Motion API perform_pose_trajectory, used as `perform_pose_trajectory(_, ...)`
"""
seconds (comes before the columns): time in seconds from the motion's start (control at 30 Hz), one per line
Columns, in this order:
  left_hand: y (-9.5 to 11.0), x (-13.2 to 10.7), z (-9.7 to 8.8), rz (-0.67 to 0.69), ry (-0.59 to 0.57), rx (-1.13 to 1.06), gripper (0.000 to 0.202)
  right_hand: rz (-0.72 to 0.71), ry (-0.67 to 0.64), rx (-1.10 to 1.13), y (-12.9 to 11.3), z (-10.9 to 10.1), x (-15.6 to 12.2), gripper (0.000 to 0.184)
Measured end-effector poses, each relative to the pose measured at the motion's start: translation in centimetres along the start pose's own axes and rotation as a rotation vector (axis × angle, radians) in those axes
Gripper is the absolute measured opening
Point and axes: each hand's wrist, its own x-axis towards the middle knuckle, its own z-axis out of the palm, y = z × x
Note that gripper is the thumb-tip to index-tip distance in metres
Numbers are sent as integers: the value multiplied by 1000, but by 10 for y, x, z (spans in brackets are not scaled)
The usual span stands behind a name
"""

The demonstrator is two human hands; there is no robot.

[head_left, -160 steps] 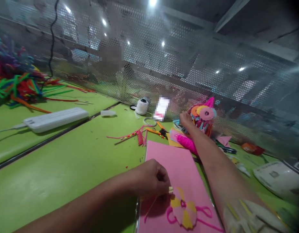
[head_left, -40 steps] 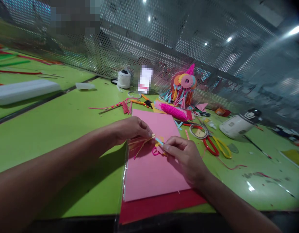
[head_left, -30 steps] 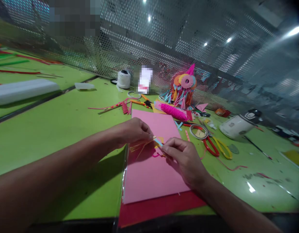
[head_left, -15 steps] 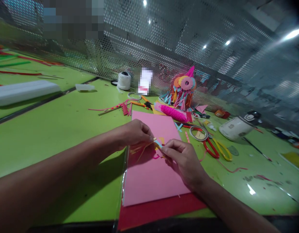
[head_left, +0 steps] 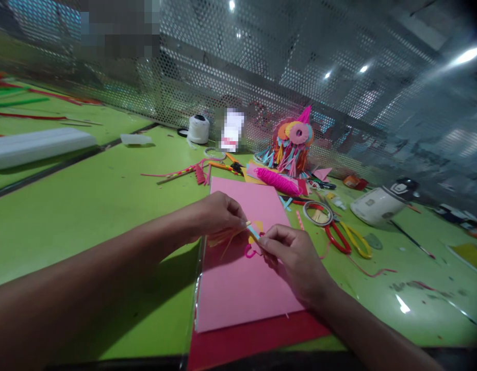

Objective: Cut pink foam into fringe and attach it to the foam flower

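Observation:
My left hand (head_left: pixel 221 214) pinches a pale yellow paper tassel (head_left: pixel 223 238), its thin fringe hanging below the fingers. A short light blue paper strip (head_left: pixel 253 232) runs from the tassel's tip to my right hand (head_left: pixel 294 255), whose thumb and fingers are closed on the strip's other end. Beneath both hands lies a pink paper sheet (head_left: pixel 230 304) on top of a red sheet (head_left: pixel 257 345). Small orange pieces (head_left: pixel 257 225) and a magenta loop (head_left: pixel 249 251) show between the hands, partly hidden by my right fingers.
Behind the sheets are a magenta yarn bundle (head_left: pixel 277 180) and a colourful fringed paper ornament (head_left: pixel 296 136). To the right lie a tape roll (head_left: pixel 317 212), red-handled scissors (head_left: pixel 336 238) and yellow-handled scissors (head_left: pixel 356 239). A white thread spool (head_left: pixel 198 129) stands at the back.
My right hand has shifted slightly down and to the right, and the blue strip between the hands shows a little more. My left hand has barely moved.

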Motion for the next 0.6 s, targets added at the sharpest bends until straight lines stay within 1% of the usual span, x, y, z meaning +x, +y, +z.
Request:
perform_pose_trajectory(0.1, -1, 1, -1, 14, -1, 21, 25, -7, 8, -38, -3, 1, 0, 16)
perform_pose_trajectory(0.2, 0, 1, -1, 11, 1, 46, 25, 29, 14, -43, -3, 1, 0, 15)
perform_pose_trajectory(0.43, 0, 0, 0, -3, -1, 65, 26, 125, -37, 56, 0, 2, 1, 13)
perform_pose_trajectory(0.53, 0, -1, 1, 2, 4, 37, 25, 124, -60, 19, -2, 2, 1, 16)
perform_pose_trajectory(0.6, 0, -1, 1, 4, 12, 16, 24, 95, -70, -47, -3, 3, 0, 21)
